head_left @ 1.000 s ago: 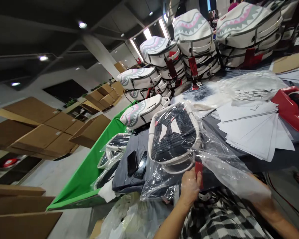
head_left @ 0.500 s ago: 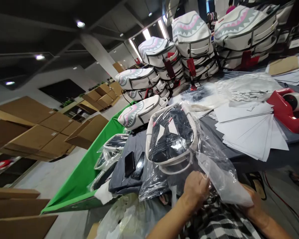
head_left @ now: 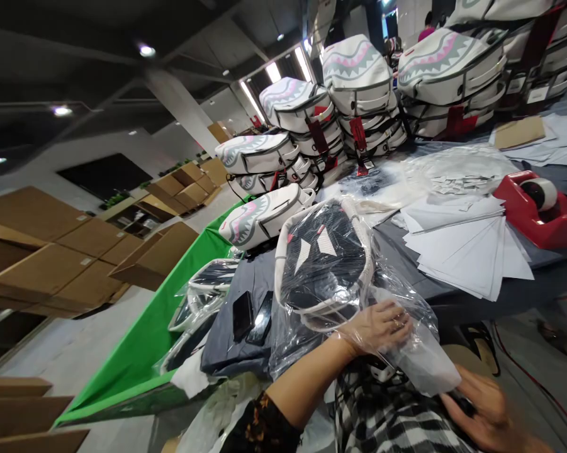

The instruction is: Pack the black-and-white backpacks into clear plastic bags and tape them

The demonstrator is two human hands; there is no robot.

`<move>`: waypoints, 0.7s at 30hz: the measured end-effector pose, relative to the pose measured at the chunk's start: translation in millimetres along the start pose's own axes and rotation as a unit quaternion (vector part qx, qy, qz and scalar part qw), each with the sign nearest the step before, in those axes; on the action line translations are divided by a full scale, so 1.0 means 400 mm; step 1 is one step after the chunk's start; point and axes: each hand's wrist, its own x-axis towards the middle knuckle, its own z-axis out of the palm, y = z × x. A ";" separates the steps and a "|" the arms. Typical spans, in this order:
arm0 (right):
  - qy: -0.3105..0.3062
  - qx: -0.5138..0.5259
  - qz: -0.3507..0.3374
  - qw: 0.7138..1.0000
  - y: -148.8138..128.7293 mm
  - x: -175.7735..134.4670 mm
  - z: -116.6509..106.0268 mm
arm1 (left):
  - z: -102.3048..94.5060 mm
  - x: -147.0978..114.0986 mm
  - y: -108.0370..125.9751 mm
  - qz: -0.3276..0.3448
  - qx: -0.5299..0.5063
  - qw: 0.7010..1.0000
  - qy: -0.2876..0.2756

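A dark backpack (head_left: pixel 333 264) with white trim and two white patches lies inside a clear plastic bag (head_left: pixel 287 346) at the table's front edge. My left hand (head_left: pixel 382 327) rests on the bag below the backpack's handle, its fingers stretched out over the plastic. To the lower right, my right hand (head_left: pixel 484 402) is closed beside the bag's loose whitish flap (head_left: pixel 429 365). Something dark shows between its thumb and fingers, too hidden to name. Two black phones (head_left: pixel 242 316) lie on the grey cloth left of the backpack.
White shark-print backpacks (head_left: pixel 356 66) stand in stacks at the back. On the right are paper sheets (head_left: pixel 472 251) and a red tape dispenser (head_left: pixel 538 214). A green-sided bin (head_left: pixel 136 343) at left holds bagged backpacks. Cardboard boxes (head_left: pixel 70 251) stand beyond it.
My left hand has opened from a fist and now lies flat on the bag. My right hand has shifted slightly down, and the bag's flap has dropped lower.
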 end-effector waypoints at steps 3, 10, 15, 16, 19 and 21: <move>-0.047 0.212 0.268 0.939 -0.016 0.001 -0.030 | 0.005 -0.018 0.012 0.021 -0.004 1.000 -0.020; -0.124 0.248 0.427 0.861 -0.011 0.169 0.056 | 0.022 -0.016 0.026 0.024 0.016 0.999 -0.036; -0.122 0.282 0.383 0.871 0.036 0.166 0.106 | 0.014 -0.008 0.026 0.021 0.034 0.999 -0.018; -0.122 0.281 0.379 0.873 0.050 0.158 0.110 | 0.013 -0.005 0.026 0.022 0.037 0.999 -0.022; -0.098 0.269 0.381 0.879 0.100 0.143 0.121 | 0.013 0.012 0.025 0.051 0.024 0.997 -0.049; -0.082 0.259 0.381 0.884 0.127 0.143 0.132 | 0.013 0.023 0.022 0.078 0.011 0.995 -0.058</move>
